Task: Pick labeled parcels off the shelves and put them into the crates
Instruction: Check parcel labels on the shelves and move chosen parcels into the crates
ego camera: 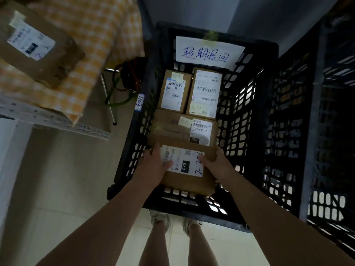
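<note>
2 bare forearms enter from the lower edge of the frame and meet over the black crate at centre. The left hand grips the left edge of the held parcel, and the right hand grips its right edge. Each thumb presses on the top face beside the label and the fingers wrap the sides. This 2-handed grip keeps the parcel level and label-up, probably so that it seats flat in the free space at the near end of the crate.

3 other parcels lie label-up farther in: the 032 parcel just beyond the held one, then 2 smaller boxes side by side against the far wall. A handwritten paper sign is taped to the far rim, likely to mark which parcels belong in this crate.

- Not determinable: whether the held parcel touches the crate floor or hangs above it.
- Hidden: the fingertips below the parcel.
- Blurred: the shelf parcel on checked cloth, upper left.
- Dark: the second crate at right, contents unreadable.
</note>
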